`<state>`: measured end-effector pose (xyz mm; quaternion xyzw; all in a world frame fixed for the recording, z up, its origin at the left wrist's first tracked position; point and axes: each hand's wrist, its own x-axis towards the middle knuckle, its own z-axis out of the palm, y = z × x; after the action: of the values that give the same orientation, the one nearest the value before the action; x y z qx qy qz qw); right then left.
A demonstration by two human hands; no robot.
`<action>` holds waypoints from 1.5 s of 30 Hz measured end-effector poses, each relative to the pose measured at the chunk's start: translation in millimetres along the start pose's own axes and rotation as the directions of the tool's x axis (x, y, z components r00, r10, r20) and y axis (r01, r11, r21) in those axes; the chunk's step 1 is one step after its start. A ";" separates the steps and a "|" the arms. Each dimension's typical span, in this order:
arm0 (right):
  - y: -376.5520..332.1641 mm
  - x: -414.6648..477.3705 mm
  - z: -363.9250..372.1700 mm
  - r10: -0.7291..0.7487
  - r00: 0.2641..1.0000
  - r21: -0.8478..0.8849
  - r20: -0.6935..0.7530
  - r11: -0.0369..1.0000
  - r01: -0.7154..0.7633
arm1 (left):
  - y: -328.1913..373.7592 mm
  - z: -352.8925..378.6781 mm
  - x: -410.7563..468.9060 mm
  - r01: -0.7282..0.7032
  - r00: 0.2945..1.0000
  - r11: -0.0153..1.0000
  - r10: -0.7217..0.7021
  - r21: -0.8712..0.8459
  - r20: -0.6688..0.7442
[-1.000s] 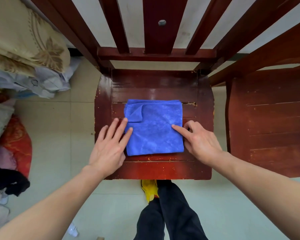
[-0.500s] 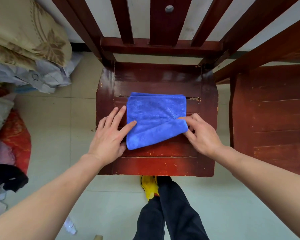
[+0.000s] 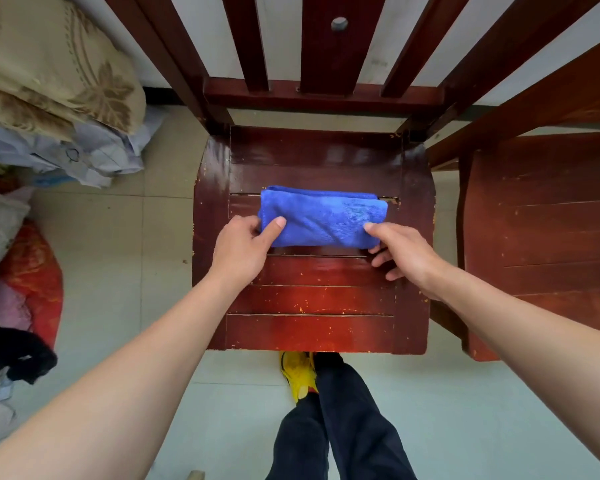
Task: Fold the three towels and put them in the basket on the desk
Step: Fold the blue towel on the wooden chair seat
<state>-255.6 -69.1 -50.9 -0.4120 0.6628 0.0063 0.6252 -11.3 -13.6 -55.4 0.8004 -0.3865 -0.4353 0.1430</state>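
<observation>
A dark red wooden chair (image 3: pixel 312 299) with a slatted back stands on a pale tiled floor (image 3: pixel 118 244). A second chair (image 3: pixel 548 237) of the same wood stands just beside its right edge. Along the floor's left edge, a beige leaf-patterned quilt (image 3: pixel 56 64) lies on pale grey-blue bedding (image 3: pixel 84 150). Nearer the camera lie a red cloth (image 3: pixel 32 271) and a black garment (image 3: pixel 14 355).

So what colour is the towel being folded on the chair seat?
Solid bright blue, no pattern: the towel shows clearly in the head view.
</observation>
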 end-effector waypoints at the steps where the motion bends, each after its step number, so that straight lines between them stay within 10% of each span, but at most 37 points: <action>1: 0.9 -0.4 -0.3 -0.010 1.000 -0.037 -0.007 0.999 0.010 | 1.8 0.6 2.9 0.028 0.999 0.999 -0.028 -0.014 0.016; 10: -14.8 16.6 9.2 -0.038 0.944 -0.283 -0.329 0.957 -0.060 | 16.6 6.3 10.8 0.195 0.976 0.981 -0.194 -0.002 -0.093; 12: -18.5 15.4 10.6 -0.038 0.935 -0.328 -0.354 0.941 -0.086 | 22.5 4.1 6.1 -0.025 0.938 0.941 0.139 0.338 -0.317; 15: -20.9 16.2 11.4 -0.028 0.931 -0.371 -0.365 0.921 -0.118 | 26.6 10.9 4.3 -0.537 0.714 0.627 0.694 0.564 -0.092; 18: -22.9 12.2 9.7 -0.023 0.927 -0.402 -0.375 0.905 -0.141 | 12.9 19.4 6.7 -0.572 0.769 0.541 0.615 0.616 0.175; 21: -23.8 0.6 6.7 -0.393 0.772 -0.601 -0.499 0.799 0.018 | -4.0 21.8 7.7 -0.526 0.822 0.525 0.516 0.669 0.241; 25: -30.3 1.8 37.9 -0.825 0.541 -0.806 -0.161 0.427 0.410 | -2.7 22.7 9.5 -0.527 0.820 0.487 0.507 0.697 0.266; 32: -11.7 42.1 36.3 -0.722 0.683 -0.899 0.112 0.220 0.379 | -9.4 24.9 12.3 -0.493 0.841 0.509 0.486 0.706 0.237; 45: -14.3 52.5 29.4 -0.687 0.710 -0.882 0.157 0.226 0.414 | -16.1 27.7 18.3 -0.488 0.843 0.530 0.493 0.694 0.216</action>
<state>-217.1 -91.4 -93.8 -0.8737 0.4449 0.0643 0.1860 -19.8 -13.6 -91.4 0.6497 -0.7342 -0.1850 -0.0680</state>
